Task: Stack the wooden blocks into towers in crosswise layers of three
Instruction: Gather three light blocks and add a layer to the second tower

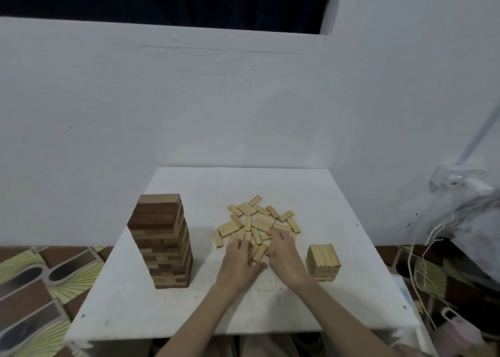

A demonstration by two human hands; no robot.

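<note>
Both my hands lie on the near edge of the loose blocks [257,223] in the middle of the desk [130,302]. My left hand [239,262] and right hand [282,251] have fingers curled among the pieces; whether they grip any, I cannot tell. A tall tower [162,240] stands left, a short tower [323,262] right.

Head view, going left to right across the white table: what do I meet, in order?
Tall tower of mixed dark and light blocks → left hand at the near edge of the pile of loose blocks → right hand, also on the pile → short tower of light blocks near the right edge.
</note>
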